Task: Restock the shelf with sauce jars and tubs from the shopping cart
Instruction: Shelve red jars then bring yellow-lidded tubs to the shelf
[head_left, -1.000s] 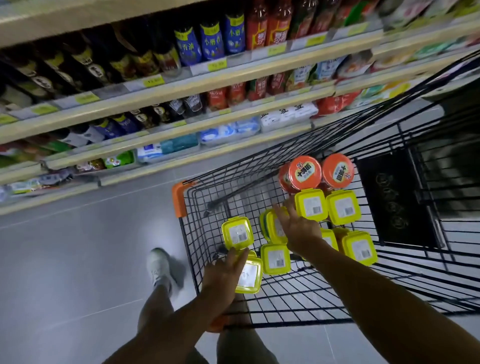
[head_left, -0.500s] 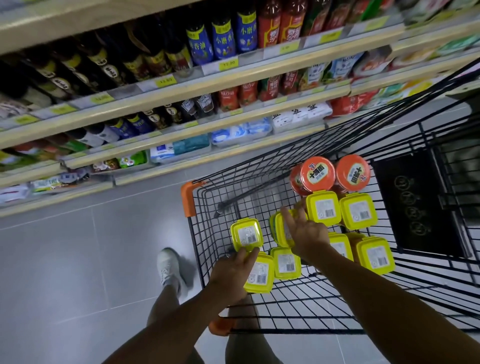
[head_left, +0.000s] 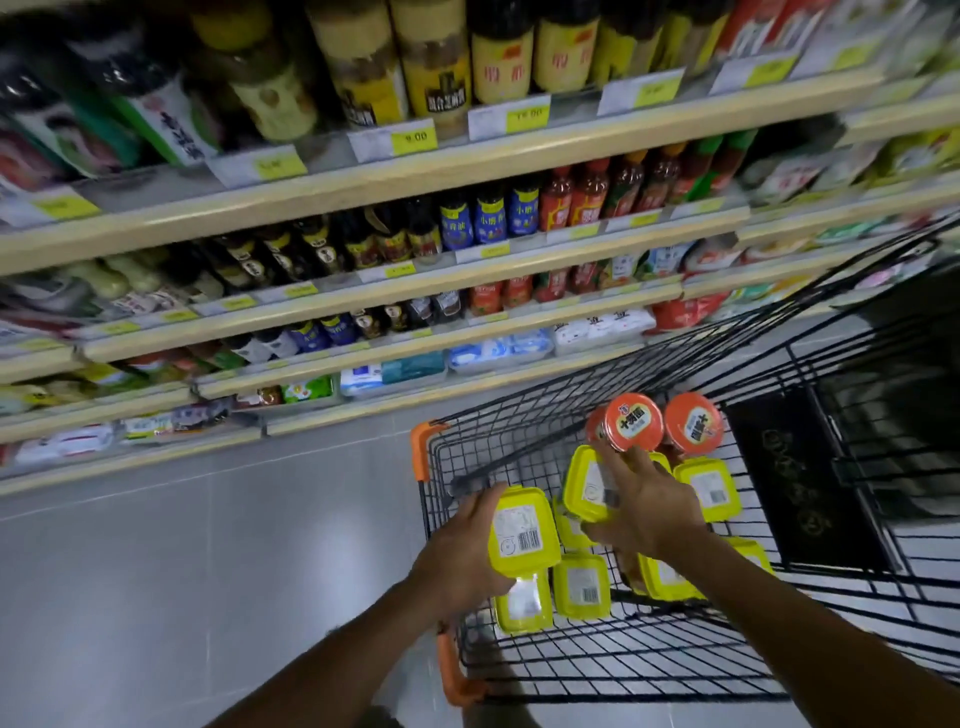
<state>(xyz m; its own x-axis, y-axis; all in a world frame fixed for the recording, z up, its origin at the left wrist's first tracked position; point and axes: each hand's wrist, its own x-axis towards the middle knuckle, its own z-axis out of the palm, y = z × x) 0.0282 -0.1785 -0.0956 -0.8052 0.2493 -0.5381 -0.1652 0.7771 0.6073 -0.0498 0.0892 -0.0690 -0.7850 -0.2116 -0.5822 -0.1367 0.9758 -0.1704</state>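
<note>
A black wire shopping cart (head_left: 810, 654) with orange corner guards stands at the lower right. Inside it lie several yellow-lidded sauce tubs and orange-lidded jars (head_left: 635, 422). My left hand (head_left: 460, 553) grips one yellow tub (head_left: 522, 530) lifted above the cart's left side. My right hand (head_left: 647, 506) grips another yellow tub (head_left: 587, 480), tilted and raised over the cart's middle. More tubs (head_left: 581, 586) lie flat on the cart floor beneath both hands.
Wooden-edged shelves (head_left: 415, 171) full of sauce bottles, jars and packets run across the upper half, with price tags along their fronts. Grey tiled floor (head_left: 182, 571) lies between shelf and cart. A dark bag (head_left: 800, 478) sits in the cart's right part.
Both hands closed round yellow tubs and lifted them from the cart floor. My view tilted upward, bringing higher shelves into sight.
</note>
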